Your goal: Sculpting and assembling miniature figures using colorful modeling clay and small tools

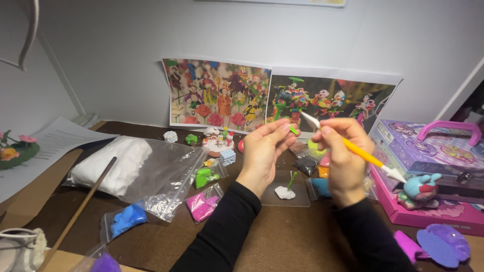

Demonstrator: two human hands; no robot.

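We pinch a small green clay piece [293,130] between the thumb and fingertips of our left hand [264,151], just above the clear mat [285,199]. Our right hand [343,156] has its fingers closed around the yellow modelling tool [353,148], white tip at the clay. Pressing too hard could squash or drop the soft piece onto the white blob [284,193] and green stem [292,180] on the mat below

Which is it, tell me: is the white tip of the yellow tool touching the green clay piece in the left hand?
Cannot tell. In the head view the tool's white tip ends close beside the green clay piece pinched in the left hand, but contact or a gap isn't plain. The right hand holds the tool.
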